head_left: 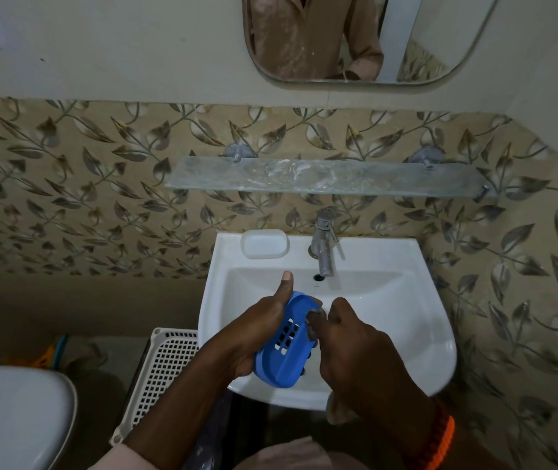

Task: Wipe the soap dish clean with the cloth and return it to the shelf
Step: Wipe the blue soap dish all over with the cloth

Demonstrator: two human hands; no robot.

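A blue slotted soap dish (286, 344) is tilted above the white sink (416, 320). My left hand (257, 334) grips its left edge, thumb pointing up. My right hand (348, 344) holds a greyish cloth (313, 322) bunched in its fingers and presses it against the dish's right rim. A tail of the cloth (336, 410) hangs below my right wrist. The glass shelf (331, 178) is fixed to the wall above the tap.
A white soap case (264, 244) sits on the sink's back left corner beside a steel tap (323, 242). A cream perforated basket (162, 368) stands left of the sink. A toilet lid (13, 415) is at lower left. A mirror (355, 39) hangs above.
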